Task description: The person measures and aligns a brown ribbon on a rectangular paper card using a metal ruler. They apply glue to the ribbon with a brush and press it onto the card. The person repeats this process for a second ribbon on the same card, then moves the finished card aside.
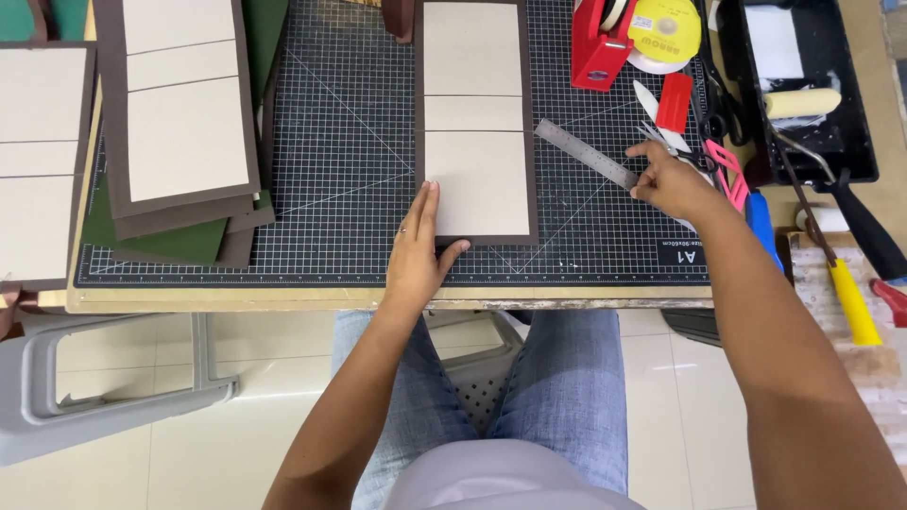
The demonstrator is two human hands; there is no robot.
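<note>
Now, left hand: the left hand (416, 247) lies flat, fingers together, pressing the lower left corner of the brown cover (477, 123); it grips nothing.
Right hand: the right hand (673, 179) has its fingertips pinched on the near end of the steel ruler (586, 154).
Brown cover: lies lengthwise on the cutting mat (359, 142), three cream panels glued on it.
Ruler: slants on the mat, just right of the cover, not touching it.
Left of mat: a stack of covers (179, 113), brown and green.
Right of mat: red tape dispenser (600, 42), yellow tape roll (664, 28), pink scissors (727, 170), paint roller (803, 102) in a black tray (855, 142).
</note>
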